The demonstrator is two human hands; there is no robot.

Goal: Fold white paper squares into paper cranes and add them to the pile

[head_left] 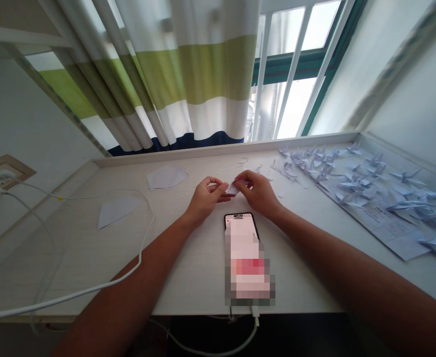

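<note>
A small folded piece of white paper (233,188) is held between my two hands above the desk. My left hand (208,194) pinches its left side between thumb and fingers. From the right, my right hand (255,188) grips the upper right part, thumb and fingertips pressed together. Much of the paper is hidden by my fingers, so its exact fold cannot be made out. Just below the hands, a phone (240,216) lies face up on the desk with its screen lit and mostly blurred out.
Many folded paper cranes (325,166) cover the right side, some on a printed sheet (381,230). White paper sheets (167,177) and another sheet (115,210) lie at left. Paper scraps (286,171) lie beyond my right hand. A white cable (91,287) crosses my left forearm.
</note>
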